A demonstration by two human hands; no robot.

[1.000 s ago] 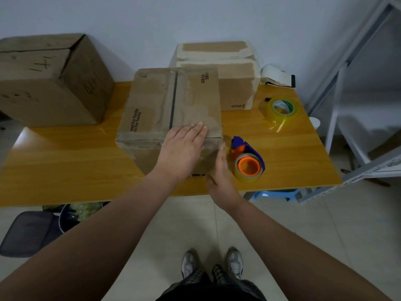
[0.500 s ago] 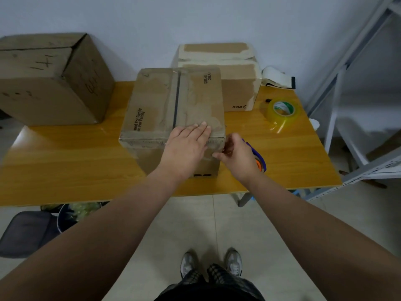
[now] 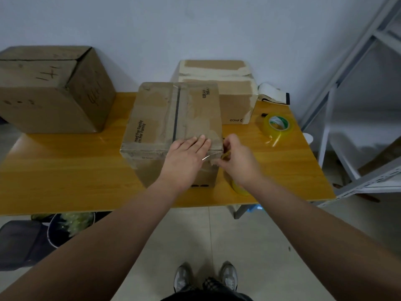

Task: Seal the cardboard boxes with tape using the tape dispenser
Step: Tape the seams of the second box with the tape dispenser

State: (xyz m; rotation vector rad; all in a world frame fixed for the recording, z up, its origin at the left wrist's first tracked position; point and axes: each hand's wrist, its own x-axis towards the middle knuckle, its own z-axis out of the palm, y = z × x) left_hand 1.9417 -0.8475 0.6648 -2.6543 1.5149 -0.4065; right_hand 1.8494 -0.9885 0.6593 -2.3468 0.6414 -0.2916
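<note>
Cardboard under my left hand: the palm lies flat, fingers straight and together, pressing on the near right part of the top of the middle box. That box stands at the near middle of the wooden table, with a dark seam running from far to near along its lid and black print on its left flap.

My right hand is at the box's near right corner, fingers curled in a tight grip. It holds the tape dispenser, of which only the yellowish roll shows below my wrist; the handle is hidden in my fist. A thin bright strand of tape glints between my two hands, across the box's near top edge.

On the far left of the table sits a large box with pen marks on its faces. Behind the middle box, against the wall, is a box banded with pale tape. To the right of that lies a loose roll of clear tape, well apart from my hands, and a white strap-like thing at the far edge. A grey metal shelf frame rises on the right. Below the table's near left edge is a round bin, and my shoes show on the tiled floor.
</note>
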